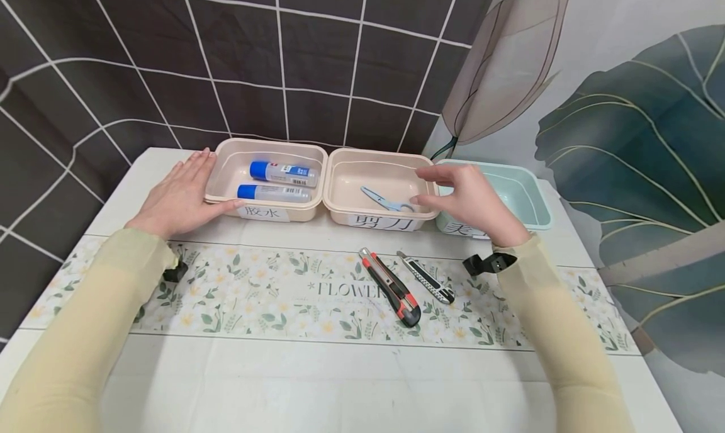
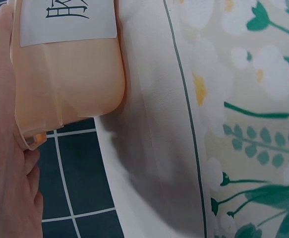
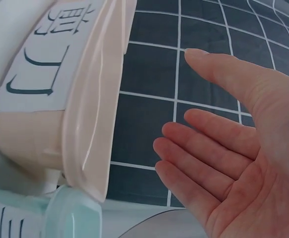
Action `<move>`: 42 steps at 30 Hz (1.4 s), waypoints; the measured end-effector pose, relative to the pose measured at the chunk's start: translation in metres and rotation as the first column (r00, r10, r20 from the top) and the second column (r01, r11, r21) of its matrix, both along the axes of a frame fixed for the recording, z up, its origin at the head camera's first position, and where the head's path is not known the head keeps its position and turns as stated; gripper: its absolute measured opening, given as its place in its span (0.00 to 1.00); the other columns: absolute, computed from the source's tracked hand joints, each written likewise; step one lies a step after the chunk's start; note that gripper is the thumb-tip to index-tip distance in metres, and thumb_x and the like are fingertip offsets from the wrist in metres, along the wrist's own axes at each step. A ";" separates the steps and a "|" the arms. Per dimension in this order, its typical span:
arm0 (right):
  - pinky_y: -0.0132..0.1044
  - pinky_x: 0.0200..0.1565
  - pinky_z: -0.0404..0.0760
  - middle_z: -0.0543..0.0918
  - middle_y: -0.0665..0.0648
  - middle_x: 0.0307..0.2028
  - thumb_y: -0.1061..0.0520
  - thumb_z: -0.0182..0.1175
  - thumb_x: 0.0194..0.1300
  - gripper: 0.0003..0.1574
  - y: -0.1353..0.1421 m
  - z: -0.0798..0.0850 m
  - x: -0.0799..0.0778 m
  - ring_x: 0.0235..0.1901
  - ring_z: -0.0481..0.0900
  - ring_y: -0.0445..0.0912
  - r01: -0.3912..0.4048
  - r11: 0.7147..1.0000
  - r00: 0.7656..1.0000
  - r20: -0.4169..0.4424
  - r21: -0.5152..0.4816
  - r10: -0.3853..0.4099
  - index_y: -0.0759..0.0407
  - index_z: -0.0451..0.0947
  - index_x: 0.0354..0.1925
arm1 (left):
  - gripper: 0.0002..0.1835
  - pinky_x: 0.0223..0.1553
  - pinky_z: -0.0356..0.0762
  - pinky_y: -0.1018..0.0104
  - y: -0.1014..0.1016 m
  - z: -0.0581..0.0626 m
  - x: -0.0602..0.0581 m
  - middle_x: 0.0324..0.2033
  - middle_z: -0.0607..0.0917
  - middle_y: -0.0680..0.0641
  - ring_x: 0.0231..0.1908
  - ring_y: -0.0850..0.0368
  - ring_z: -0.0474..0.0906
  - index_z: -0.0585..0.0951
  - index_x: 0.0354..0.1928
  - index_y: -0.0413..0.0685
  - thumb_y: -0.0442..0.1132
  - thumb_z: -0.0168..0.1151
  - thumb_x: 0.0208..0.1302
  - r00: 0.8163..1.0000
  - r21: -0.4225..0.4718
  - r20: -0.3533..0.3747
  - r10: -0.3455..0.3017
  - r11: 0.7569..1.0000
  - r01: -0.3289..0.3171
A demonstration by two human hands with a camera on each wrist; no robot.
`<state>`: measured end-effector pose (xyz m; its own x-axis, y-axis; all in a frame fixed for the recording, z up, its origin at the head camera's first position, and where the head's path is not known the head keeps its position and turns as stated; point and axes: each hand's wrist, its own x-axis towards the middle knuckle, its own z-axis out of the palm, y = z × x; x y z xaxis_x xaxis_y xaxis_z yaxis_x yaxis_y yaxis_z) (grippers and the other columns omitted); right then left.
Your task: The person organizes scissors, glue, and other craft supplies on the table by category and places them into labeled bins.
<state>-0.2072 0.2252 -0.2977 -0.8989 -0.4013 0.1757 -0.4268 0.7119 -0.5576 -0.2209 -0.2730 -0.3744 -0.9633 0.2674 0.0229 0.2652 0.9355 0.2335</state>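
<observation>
Over the right end of the middle tray (image 1: 376,168), our right hand (image 1: 469,191) hangs with nothing in it: fingers relaxed and slightly bent, thumb held well apart from them. The right wrist view has the palm bare, and hand and rim apart. Lower down, just left of the thumb tip, lie the scissors (image 1: 387,202), on the tray's floor toward its near side. Their long axis runs slantwise, blades pointing left and far, handles right and near, so we have the handle end turned to this hand. We take that as the relation to mind: handles close, a little down and to the left, though how high the thumb stands above them we cannot tell.

Our left hand (image 1: 184,191) is much farther off. It rests on the left tray (image 1: 233,165), fingers straight along the left end, thumb at the near rim; we see nothing picked up, and cannot tell how firmly it presses. Two glue tubes (image 1: 286,174) lie in that tray, long axes roughly left to right, caps left.

Near side of the trays, on the table (image 1: 362,382), the red knife (image 1: 391,288) and slim knife (image 1: 426,278) slant much as the scissors do. Both, we note, lie nearer the right hand.
</observation>
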 end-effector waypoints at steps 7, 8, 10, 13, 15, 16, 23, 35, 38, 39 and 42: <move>0.53 0.59 0.79 0.86 0.59 0.54 0.51 0.76 0.60 0.31 0.009 -0.005 0.014 0.56 0.82 0.56 0.000 1.000 1.000 -0.014 0.025 0.001 0.62 0.83 0.59 | 0.62 0.76 0.30 0.48 0.000 0.000 0.000 0.78 0.44 0.31 0.78 0.38 0.37 0.41 0.79 0.33 0.74 0.51 0.65 1.000 -0.007 -0.008 -0.006 1.000 0.006; 0.53 0.59 0.79 0.86 0.59 0.54 0.52 0.76 0.59 0.31 0.010 -0.006 0.016 0.56 0.82 0.56 0.002 1.000 1.000 -0.010 0.022 -0.002 0.62 0.83 0.59 | 0.62 0.76 0.30 0.48 0.000 0.000 0.000 0.78 0.44 0.32 0.78 0.38 0.38 0.41 0.79 0.33 0.74 0.51 0.65 1.000 -0.006 -0.008 -0.006 1.000 0.006; 0.53 0.58 0.79 0.86 0.59 0.54 0.52 0.77 0.59 0.31 0.012 -0.008 0.020 0.56 0.82 0.57 0.000 1.000 1.000 -0.012 0.017 0.000 0.62 0.83 0.59 | 0.61 0.76 0.30 0.48 0.000 0.001 0.000 0.78 0.44 0.32 0.78 0.38 0.38 0.41 0.79 0.33 0.74 0.51 0.65 1.000 -0.007 -0.005 -0.005 1.000 0.005; 0.52 0.58 0.80 0.86 0.58 0.53 0.53 0.78 0.57 0.31 0.014 -0.012 0.026 0.55 0.83 0.56 -0.009 1.000 1.000 -0.021 0.004 0.010 0.62 0.84 0.58 | 0.61 0.76 0.30 0.48 0.000 0.001 0.000 0.79 0.44 0.32 0.78 0.39 0.38 0.42 0.79 0.33 0.74 0.52 0.65 1.000 -0.006 -0.004 -0.005 1.000 0.005; 0.52 0.57 0.81 0.87 0.58 0.52 0.53 0.79 0.56 0.32 0.016 -0.015 0.030 0.55 0.83 0.56 -0.020 1.000 0.999 -0.034 -0.002 0.020 0.62 0.84 0.57 | 0.61 0.76 0.30 0.48 0.001 0.001 -0.001 0.79 0.44 0.33 0.78 0.39 0.38 0.42 0.79 0.33 0.74 0.52 0.65 1.000 -0.005 -0.003 -0.006 1.000 0.006; 0.52 0.57 0.81 0.87 0.58 0.52 0.53 0.79 0.56 0.32 0.017 -0.016 0.031 0.54 0.83 0.55 -0.027 1.000 0.999 -0.040 -0.003 0.026 0.62 0.84 0.57 | 0.61 0.76 0.31 0.48 0.000 0.001 -0.001 0.79 0.44 0.33 0.78 0.39 0.38 0.42 0.79 0.33 0.74 0.52 0.65 1.000 -0.005 -0.004 -0.006 1.000 0.006; 0.54 0.56 0.81 0.86 0.59 0.52 0.52 0.78 0.57 0.32 0.022 -0.022 0.046 0.53 0.84 0.56 -0.032 0.999 0.999 -0.017 0.009 0.033 0.64 0.84 0.57 | 0.61 0.76 0.30 0.48 0.000 0.001 -0.002 0.78 0.44 0.32 0.78 0.38 0.37 0.42 0.80 0.34 0.73 0.52 0.66 1.000 -0.008 -0.001 -0.008 1.000 0.008; 0.55 0.57 0.80 0.86 0.60 0.54 0.52 0.78 0.57 0.34 0.028 -0.040 0.063 0.55 0.83 0.59 -0.028 0.999 0.997 0.071 0.022 0.026 0.64 0.82 0.58 | 0.61 0.76 0.30 0.48 0.000 0.000 -0.002 0.78 0.44 0.32 0.78 0.38 0.37 0.42 0.79 0.33 0.74 0.52 0.66 1.000 -0.006 0.002 -0.006 1.000 0.006; 0.55 0.58 0.79 0.85 0.60 0.54 0.52 0.78 0.57 0.34 0.029 -0.047 0.067 0.55 0.82 0.60 -0.024 1.000 0.994 0.107 0.019 0.022 0.65 0.82 0.59 | 0.61 0.76 0.31 0.48 0.000 0.000 -0.002 0.78 0.43 0.32 0.78 0.38 0.37 0.42 0.80 0.34 0.73 0.52 0.66 1.000 -0.007 0.000 -0.009 1.000 0.009; 0.55 0.58 0.79 0.85 0.60 0.54 0.52 0.78 0.57 0.34 0.029 -0.049 0.068 0.55 0.82 0.60 -0.021 1.000 0.992 0.122 0.018 0.018 0.65 0.82 0.59 | 0.61 0.76 0.31 0.48 0.000 -0.001 -0.003 0.78 0.43 0.32 0.78 0.38 0.37 0.42 0.80 0.34 0.74 0.52 0.66 1.000 -0.007 0.001 -0.008 1.000 0.008; 0.54 0.58 0.80 0.85 0.60 0.54 0.54 0.78 0.57 0.35 0.030 -0.057 0.071 0.55 0.82 0.60 -0.016 1.000 0.988 0.154 0.014 0.013 0.66 0.81 0.59 | 0.61 0.76 0.31 0.48 -0.001 -0.001 -0.003 0.78 0.44 0.32 0.78 0.38 0.38 0.42 0.79 0.33 0.74 0.52 0.65 1.000 -0.004 -0.003 -0.007 1.000 0.007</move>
<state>-0.1367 0.2549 -0.3545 -0.9089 -0.4160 0.0300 -0.3473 0.7151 -0.6066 -0.2236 -0.2735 -0.3753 -0.9614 0.2740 0.0247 0.2722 0.9346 0.2289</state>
